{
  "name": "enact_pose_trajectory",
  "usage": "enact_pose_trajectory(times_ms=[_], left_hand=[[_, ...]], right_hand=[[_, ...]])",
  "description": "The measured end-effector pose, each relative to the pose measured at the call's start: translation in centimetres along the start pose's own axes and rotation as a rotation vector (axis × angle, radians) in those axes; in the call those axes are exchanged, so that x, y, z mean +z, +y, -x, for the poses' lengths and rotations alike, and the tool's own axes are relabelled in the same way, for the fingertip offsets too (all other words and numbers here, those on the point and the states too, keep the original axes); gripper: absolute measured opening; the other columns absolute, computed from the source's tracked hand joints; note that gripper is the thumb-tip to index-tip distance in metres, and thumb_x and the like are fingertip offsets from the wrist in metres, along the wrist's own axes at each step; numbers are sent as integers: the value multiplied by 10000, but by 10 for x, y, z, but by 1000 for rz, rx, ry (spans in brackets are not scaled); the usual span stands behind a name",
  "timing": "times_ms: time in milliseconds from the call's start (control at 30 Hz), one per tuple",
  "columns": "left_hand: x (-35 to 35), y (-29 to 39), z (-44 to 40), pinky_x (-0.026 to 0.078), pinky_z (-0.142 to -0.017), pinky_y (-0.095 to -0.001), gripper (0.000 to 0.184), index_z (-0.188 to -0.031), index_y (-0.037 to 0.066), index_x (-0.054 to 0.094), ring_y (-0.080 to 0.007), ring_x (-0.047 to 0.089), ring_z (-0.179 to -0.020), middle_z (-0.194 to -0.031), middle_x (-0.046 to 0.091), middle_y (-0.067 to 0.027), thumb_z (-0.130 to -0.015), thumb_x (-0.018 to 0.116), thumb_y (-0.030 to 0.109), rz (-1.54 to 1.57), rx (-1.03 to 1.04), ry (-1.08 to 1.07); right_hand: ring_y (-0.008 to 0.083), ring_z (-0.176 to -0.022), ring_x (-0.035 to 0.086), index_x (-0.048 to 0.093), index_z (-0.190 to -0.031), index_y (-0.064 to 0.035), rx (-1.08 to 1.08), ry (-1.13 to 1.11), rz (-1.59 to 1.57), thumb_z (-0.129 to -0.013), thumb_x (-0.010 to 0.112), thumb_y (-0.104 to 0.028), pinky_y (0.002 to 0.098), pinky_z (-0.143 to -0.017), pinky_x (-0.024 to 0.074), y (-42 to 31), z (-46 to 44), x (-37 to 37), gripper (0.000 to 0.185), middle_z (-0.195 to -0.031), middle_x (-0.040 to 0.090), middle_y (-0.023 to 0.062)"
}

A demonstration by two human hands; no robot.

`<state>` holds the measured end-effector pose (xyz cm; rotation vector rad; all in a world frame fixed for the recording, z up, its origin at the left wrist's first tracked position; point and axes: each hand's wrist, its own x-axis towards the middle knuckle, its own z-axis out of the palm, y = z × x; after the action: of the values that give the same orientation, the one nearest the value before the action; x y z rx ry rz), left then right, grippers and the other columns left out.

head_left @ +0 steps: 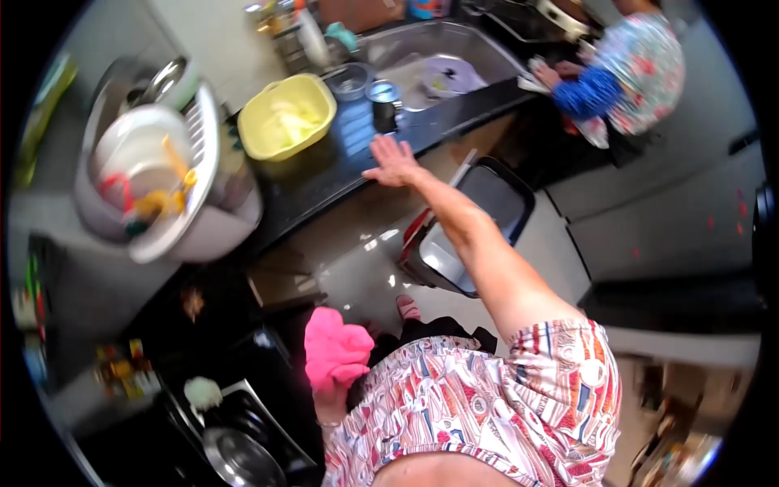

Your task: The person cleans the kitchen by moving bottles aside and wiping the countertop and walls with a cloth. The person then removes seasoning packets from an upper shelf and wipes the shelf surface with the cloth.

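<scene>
Kitchen; one person in a printed short-sleeved top (446, 398) in front of me. Left hand (330, 399) low, close to the body. Its fingers are hidden in a crumpled bright pink cloth (337, 349), so I cannot tell whether they clench or how they sit inside it. The cloth covers the hand from just past the wrist.

Right hand (393, 162) reached well out ahead: released, fingers spread, at the front edge of a glossy black countertop (320, 174). Contact between palm and counter: cannot tell.

Just beyond the right fingertips, a dark cylindrical cup with a shiny top (383, 116); behind that, a clear round bowl (351, 84). Left of the right hand, a yellow plastic basin (256, 136) with pale green pieces (294, 126) inside. Beyond the hand and to its right, a stainless-steel sink (505, 55) holding a lilac bowl (462, 75). Below the right forearm, an open dark-rimmed bin (531, 199).

Far to the left of both hands, a grey dish rack (211, 146) crowded with white bowls. Left of the left hand, lower, a round metal pan (239, 456).

Well right of the right hand, a second person in a floral garment (645, 69) with a blue sleeve, hands at something white, blurred.
</scene>
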<state>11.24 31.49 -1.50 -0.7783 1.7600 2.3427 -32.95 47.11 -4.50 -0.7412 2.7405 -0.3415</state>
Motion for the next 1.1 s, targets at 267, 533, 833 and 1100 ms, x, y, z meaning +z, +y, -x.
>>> enact_pose_trajectory(times_ms=[267, 533, 833, 1100], left_hand=[[5, 28, 21, 541, -720, -320, 525, -901, -85, 580, -259, 620, -876, -987, 605, -177, -832, 555, 435, 392, 245, -178], [14, 70, 62, 538, -734, -296, 421, -945, -36, 579, -186, 616, -854, -906, 629, -120, -848, 570, 373, 512, 517, 220], [-70, 90, 62, 528, -747, -299, 395, -1055, 11, 536, -132, 581, -922, -1011, 579, -47, -885, 524, 368, 678, 722, 291], [-76, 108, -13, 496, -761, -249, 365, -1183, 40, 466, -113, 560, -915, -1001, 568, -45, -861, 555, 187, 155, 448, 357]], right_hand=[[259, -1391, 32, 153, -1432, -93, -15, 35, 184, -850, 361, -609, 486, -1091, 60, 2, -20, 6, 805, -1510, 53, 83], [268, -1387, 57, 159, -1429, -101, -11, 85, 162, -852, 387, -598, 525, -1082, 80, 14, -28, 22, 795, -1508, 67, 68], [318, -1356, 156, 222, -1400, -70, -29, -45, 310, -861, 481, -426, 515, -1041, 221, 20, -57, 46, 696, -1486, 121, 122], [232, -1199, 442, 210, -1422, -121, -643, -591, -1063, -846, 578, -380, 379, -972, 372, -250, 117, -13, 730, -1387, 351, 155]])
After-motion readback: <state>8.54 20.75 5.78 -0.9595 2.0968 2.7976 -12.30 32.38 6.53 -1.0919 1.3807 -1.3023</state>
